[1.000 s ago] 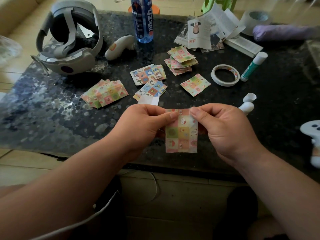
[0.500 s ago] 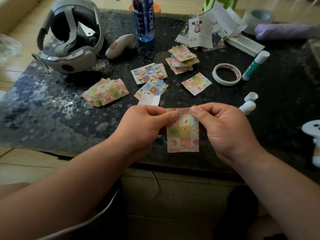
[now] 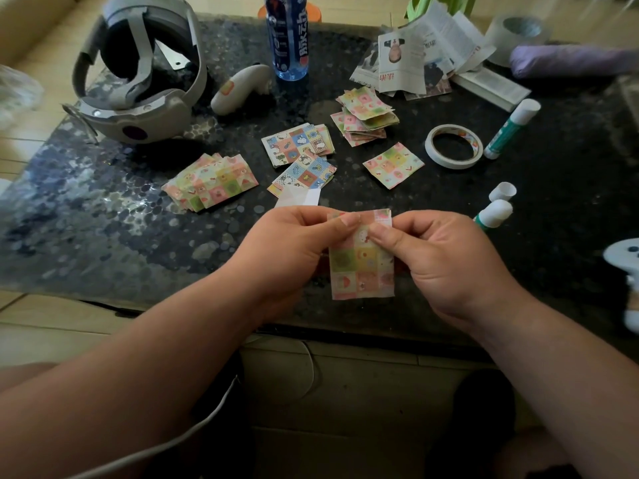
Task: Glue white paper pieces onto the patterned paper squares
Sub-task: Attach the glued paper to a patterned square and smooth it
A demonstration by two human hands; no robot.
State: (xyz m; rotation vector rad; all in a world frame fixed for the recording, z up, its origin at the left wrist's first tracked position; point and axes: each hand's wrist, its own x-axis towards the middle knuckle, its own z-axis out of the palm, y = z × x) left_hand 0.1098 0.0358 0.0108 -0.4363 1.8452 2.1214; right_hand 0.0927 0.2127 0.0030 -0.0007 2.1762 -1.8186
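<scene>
Dark speckled table [image 3: 103,236] filling frame | left hand [image 3: 290,250] and right hand [image 3: 446,261] pinching patterned paper square [image 3: 361,267] at centre | glue stick [image 3: 492,216] lying centre-right

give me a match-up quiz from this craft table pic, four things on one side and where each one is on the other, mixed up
Things
1. held patterned square
2. tape roll
3. blue bottle
4. headset

Places
A. at the far left of the table
B. standing upright near the table's far edge
C. pinched between the left hand and the right hand
D. lying flat between a lone patterned square and a capped glue stick

Pairs: 1-C, 2-D, 3-B, 4-A
</scene>
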